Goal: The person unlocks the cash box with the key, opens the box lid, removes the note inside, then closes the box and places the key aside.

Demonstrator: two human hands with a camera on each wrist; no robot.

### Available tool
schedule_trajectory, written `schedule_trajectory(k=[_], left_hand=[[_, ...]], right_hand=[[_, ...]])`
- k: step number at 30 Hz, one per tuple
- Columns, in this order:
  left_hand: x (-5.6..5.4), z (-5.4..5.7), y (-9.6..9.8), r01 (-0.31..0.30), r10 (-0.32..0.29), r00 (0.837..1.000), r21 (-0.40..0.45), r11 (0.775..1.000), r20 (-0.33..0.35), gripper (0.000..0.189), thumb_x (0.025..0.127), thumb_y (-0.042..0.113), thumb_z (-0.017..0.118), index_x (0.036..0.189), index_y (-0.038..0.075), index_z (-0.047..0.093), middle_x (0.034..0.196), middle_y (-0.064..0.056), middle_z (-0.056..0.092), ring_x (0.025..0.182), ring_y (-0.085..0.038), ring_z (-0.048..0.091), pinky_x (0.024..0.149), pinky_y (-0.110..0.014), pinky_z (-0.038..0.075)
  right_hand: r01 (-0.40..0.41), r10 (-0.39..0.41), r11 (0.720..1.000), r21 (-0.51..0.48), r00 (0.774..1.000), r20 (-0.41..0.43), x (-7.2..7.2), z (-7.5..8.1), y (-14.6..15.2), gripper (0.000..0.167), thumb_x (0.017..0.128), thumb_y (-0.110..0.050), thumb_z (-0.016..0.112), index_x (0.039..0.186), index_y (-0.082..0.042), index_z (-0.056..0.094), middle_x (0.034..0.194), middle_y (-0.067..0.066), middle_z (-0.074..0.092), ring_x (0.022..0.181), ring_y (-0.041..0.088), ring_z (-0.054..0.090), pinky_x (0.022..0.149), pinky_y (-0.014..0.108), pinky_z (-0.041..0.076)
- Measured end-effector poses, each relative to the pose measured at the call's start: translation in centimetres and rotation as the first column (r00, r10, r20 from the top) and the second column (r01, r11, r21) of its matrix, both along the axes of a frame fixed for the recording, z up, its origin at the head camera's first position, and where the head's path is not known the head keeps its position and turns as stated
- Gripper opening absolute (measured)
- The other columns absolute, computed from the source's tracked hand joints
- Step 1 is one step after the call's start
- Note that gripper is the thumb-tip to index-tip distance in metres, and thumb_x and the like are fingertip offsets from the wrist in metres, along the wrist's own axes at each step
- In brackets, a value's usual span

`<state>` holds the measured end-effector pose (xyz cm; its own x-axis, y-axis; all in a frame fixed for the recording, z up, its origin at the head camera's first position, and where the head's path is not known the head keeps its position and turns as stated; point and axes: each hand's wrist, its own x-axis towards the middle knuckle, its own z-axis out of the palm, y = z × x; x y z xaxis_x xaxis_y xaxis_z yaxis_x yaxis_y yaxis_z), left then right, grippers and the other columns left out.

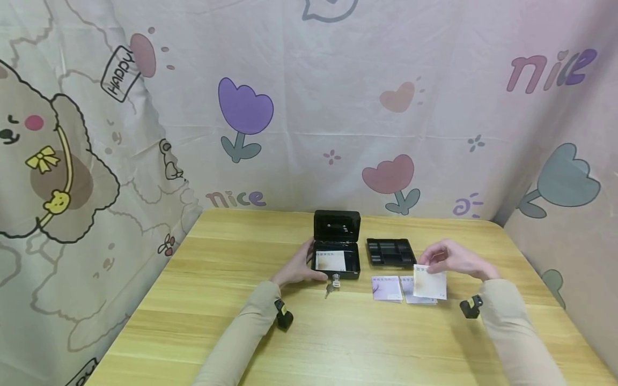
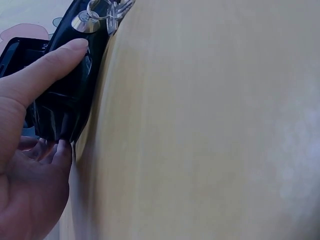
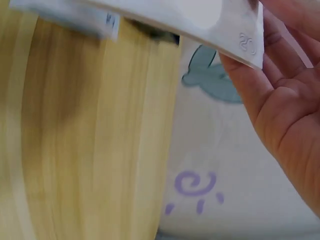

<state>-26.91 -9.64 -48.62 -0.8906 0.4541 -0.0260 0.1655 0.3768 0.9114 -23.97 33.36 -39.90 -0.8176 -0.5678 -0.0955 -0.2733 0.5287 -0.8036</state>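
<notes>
A small black cash box [image 1: 358,261] stands on the table with its lid [image 1: 336,225] up. A pale paper slip [image 1: 330,260] lies inside it. My left hand [image 1: 300,266] grips the box's left front corner, thumb along the front beside the lock and fingers at the side. Keys [image 1: 329,290] hang from the lock. My right hand [image 1: 451,257] pinches a pale square paper slip [image 1: 430,284] by its top edge; in the right wrist view the slip [image 3: 220,30] shows an embossed 20. It partly covers a bluish paper slip [image 1: 417,295] on the table.
A black compartment tray [image 1: 391,252] lies right of the box. In front of it is a purple-tinted paper slip [image 1: 386,288]. The wooden table [image 1: 367,343] ends at a patterned cloth backdrop [image 1: 309,134] behind and on both sides.
</notes>
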Motion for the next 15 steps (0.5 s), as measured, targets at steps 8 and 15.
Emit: schedule_trajectory(k=[8, 15], left_hand=[[-0.1, -0.1, 0.0, 0.005, -0.005, 1.000, 0.007, 1.000, -0.008, 0.121, 0.076, 0.011, 0.087, 0.160, -0.003, 0.001, 0.168, -0.026, 0.007, 0.153, -0.044, 0.022, 0.128, -0.049, 0.024], [-0.1, -0.1, 0.0, 0.004, -0.004, 1.000, 0.014, 1.000, -0.006, 0.121, 0.076, 0.010, 0.087, 0.160, -0.002, 0.001, 0.168, -0.026, 0.007, 0.153, -0.044, 0.022, 0.127, -0.050, 0.024]], right_hand=[[0.024, -0.031, 0.997, 0.077, 0.995, 0.099, -0.5, -0.6, 3.1, 0.027, 0.081, -0.003, 0.075, 0.106, 0.007, 0.069, 0.097, 0.003, 0.074, 0.087, 0.007, 0.063, 0.079, 0.022, 0.055], [0.042, -0.051, 0.995, 0.093, 0.994, 0.098, -0.3, -1.1, 4.4, 0.026, 0.083, 0.000, 0.072, 0.107, 0.008, 0.068, 0.099, 0.005, 0.073, 0.088, 0.012, 0.063, 0.078, 0.022, 0.053]])
